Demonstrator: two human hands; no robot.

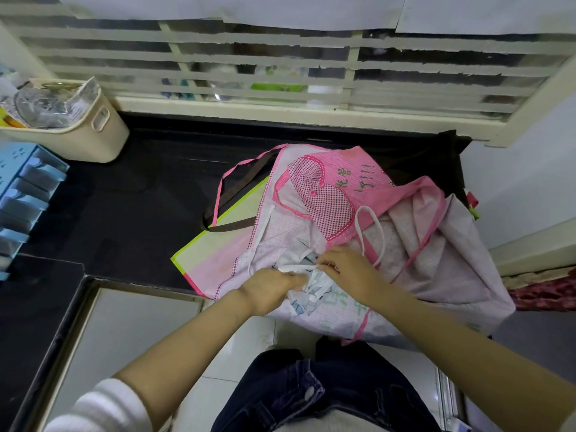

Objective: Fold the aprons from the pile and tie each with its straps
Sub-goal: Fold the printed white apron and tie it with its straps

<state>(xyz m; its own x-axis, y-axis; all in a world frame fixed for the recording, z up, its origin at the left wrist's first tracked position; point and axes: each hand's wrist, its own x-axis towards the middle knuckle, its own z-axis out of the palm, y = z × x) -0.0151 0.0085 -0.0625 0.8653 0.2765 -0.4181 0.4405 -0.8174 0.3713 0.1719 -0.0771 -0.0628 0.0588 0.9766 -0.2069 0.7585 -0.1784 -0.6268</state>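
A thin white fabric strap stretches across a bunched white apron with blue print, which lies on the pile of pink checked aprons at the near edge of the black stone counter. The left hand grips one end of it with curled fingers, and the right hand pinches the other. A cream plastic basket stands well apart at the far left.

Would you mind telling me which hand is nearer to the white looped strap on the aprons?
Right. The right hand sits just below the white looped strap, near its lower end; the left hand is farther off, down to its left.
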